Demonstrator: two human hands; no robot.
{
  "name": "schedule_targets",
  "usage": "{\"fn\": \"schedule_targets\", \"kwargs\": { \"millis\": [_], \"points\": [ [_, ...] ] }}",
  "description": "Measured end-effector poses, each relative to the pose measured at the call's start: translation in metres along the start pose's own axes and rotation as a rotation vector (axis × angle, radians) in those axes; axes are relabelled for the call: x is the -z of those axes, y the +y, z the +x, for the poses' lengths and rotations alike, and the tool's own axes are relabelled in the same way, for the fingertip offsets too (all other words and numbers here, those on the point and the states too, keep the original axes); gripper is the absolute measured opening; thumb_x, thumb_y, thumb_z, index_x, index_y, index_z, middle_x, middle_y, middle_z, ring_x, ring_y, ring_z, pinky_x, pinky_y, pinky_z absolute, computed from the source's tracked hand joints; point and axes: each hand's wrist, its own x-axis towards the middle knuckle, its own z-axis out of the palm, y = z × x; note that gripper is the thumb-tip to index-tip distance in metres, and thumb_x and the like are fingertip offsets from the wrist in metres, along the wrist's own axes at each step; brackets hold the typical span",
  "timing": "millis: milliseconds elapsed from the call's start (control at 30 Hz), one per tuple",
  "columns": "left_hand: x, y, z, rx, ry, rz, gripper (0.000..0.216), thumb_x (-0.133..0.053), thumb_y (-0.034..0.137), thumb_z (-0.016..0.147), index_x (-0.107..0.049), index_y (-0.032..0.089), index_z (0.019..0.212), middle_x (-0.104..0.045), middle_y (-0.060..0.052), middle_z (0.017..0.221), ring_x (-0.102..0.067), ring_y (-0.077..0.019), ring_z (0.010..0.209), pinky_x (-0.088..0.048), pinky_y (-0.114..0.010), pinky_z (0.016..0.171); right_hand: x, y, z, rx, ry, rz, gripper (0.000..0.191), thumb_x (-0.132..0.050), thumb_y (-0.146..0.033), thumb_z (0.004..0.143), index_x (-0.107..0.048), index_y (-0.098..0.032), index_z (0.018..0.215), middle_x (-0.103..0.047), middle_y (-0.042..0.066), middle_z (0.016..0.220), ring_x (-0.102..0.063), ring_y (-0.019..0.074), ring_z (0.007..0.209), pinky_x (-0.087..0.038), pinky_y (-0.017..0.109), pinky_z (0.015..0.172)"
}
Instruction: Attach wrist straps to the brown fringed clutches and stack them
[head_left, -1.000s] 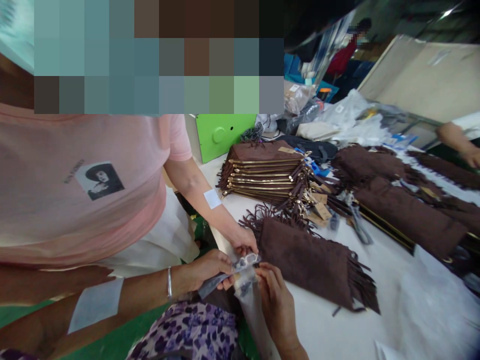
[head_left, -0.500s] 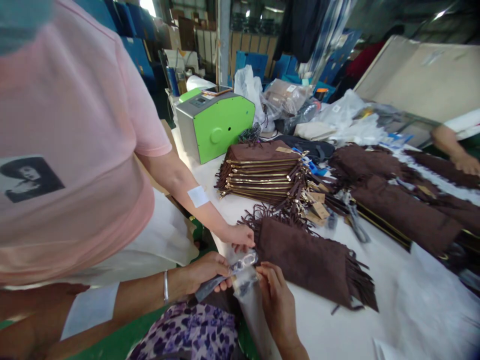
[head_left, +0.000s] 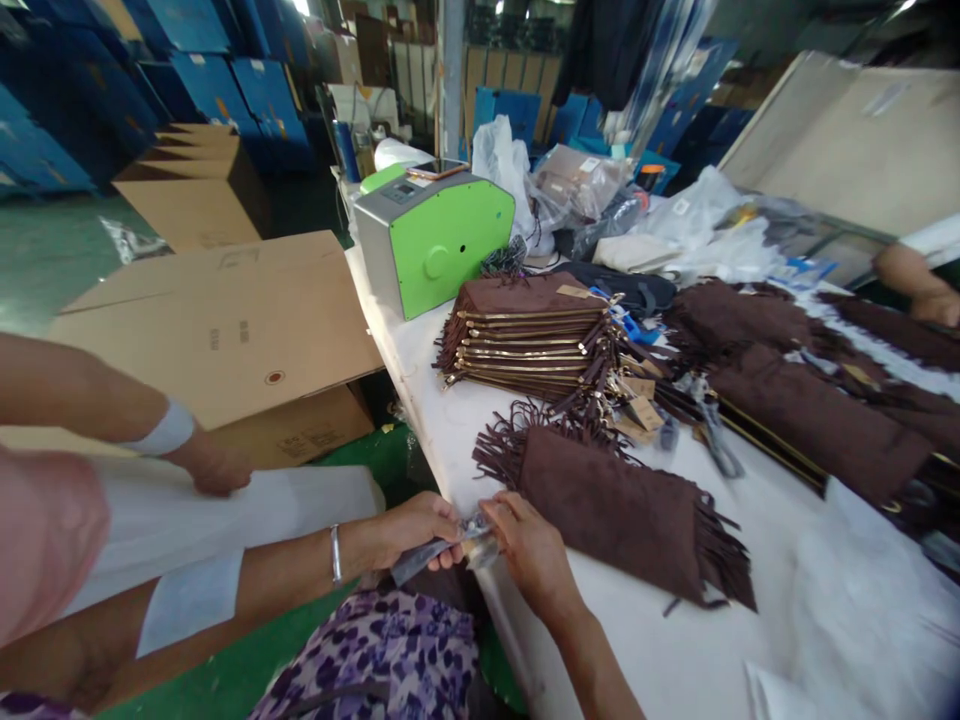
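Note:
My left hand (head_left: 417, 529) and my right hand (head_left: 526, 543) meet at the near edge of the white table (head_left: 675, 650). Both pinch a small clear plastic bag (head_left: 450, 543) between their fingers; a grey strip of it runs down from my left hand. What is inside the bag is too small to make out. Just right of my right hand lies a brown suede fringed pouch (head_left: 630, 510), flat on the table.
A stack of brown pouches with gold zips (head_left: 529, 340) stands behind it, more pouches (head_left: 810, 410) to the right. A green machine (head_left: 431, 238) sits at the table's far end. A person in pink (head_left: 45, 530) leans at left by cardboard boxes (head_left: 225, 320). Another person's hand (head_left: 919, 280) rests at far right.
The person in pink has drawn their hand away from the bag and stepped back to the left. My right hand has come up onto the bag beside my left.

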Motion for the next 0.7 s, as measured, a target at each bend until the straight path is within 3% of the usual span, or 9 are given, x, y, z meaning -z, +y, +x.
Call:
{"fn": "schedule_targets", "kwargs": {
  "millis": [133,200,300,400,533,700],
  "points": [
    [0.003,0.001,0.001,0.005,-0.015,0.011,0.025,-0.07,0.032,0.059,-0.068,0.008,0.067,-0.065,-0.008,0.063,-0.055,-0.0114,0.05,-0.042,-0.02,0.046,0.011,-0.013,-0.005,-0.026,-0.003,-0.018,0.052,-0.047,-0.005,0.088,-0.048,-0.023,0.137,-0.051,0.012,0.138,-0.056,0.0235,0.12,-0.053,0.035,0.093],
    [0.004,0.002,0.002,-0.005,-0.029,0.023,0.025,-0.069,0.032,0.06,-0.069,0.008,0.068,-0.065,-0.008,0.063,-0.055,-0.0118,0.051,-0.042,-0.02,0.047,0.014,-0.021,-0.006,-0.03,-0.007,0.034,0.052,-0.048,-0.005,0.088,-0.048,-0.025,0.135,-0.048,0.01,0.142,-0.057,0.0218,0.12,-0.053,0.033,0.093],
    [0.006,0.0,0.003,0.003,-0.054,0.049,0.027,-0.067,0.034,0.061,-0.069,0.008,0.069,-0.066,-0.008,0.067,-0.055,-0.0112,0.052,-0.043,-0.02,0.048,0.006,-0.026,-0.004,-0.043,-0.007,0.155,0.035,-0.048,-0.003,0.086,-0.062,-0.024,0.111,-0.058,0.006,0.128,-0.065,0.0171,0.103,-0.054,0.027,0.085],
    [0.008,-0.004,0.004,0.022,-0.042,0.113,0.027,-0.066,0.034,0.061,-0.069,0.01,0.071,-0.067,-0.008,0.069,-0.057,-0.0119,0.053,-0.044,-0.02,0.049,-0.01,-0.022,-0.001,-0.102,0.019,0.287,0.026,-0.05,-0.002,0.082,-0.063,-0.022,0.094,-0.064,0.003,0.107,-0.065,0.0147,0.091,-0.051,0.024,0.08],
    [0.009,-0.005,0.005,0.001,-0.025,0.135,0.025,-0.063,0.033,0.062,-0.066,0.011,0.074,-0.068,-0.007,0.072,-0.06,-0.0134,0.057,-0.045,-0.021,0.051,-0.019,-0.016,0.007,-0.171,-0.024,0.378,0.022,-0.052,-0.002,0.081,-0.06,-0.022,0.085,-0.063,-0.001,0.091,-0.063,0.0133,0.082,-0.047,0.022,0.074],
    [0.002,-0.006,-0.01,-0.006,-0.007,0.214,0.03,-0.066,0.042,0.069,-0.062,0.014,0.08,-0.069,-0.001,0.071,-0.061,-0.0132,0.06,-0.043,-0.02,0.053,-0.006,-0.031,0.008,-0.263,-0.068,0.215,0.012,-0.058,-0.01,0.083,-0.063,-0.021,0.086,-0.063,-0.001,0.092,-0.062,0.0126,0.082,-0.046,0.02,0.071]
  ]
}}
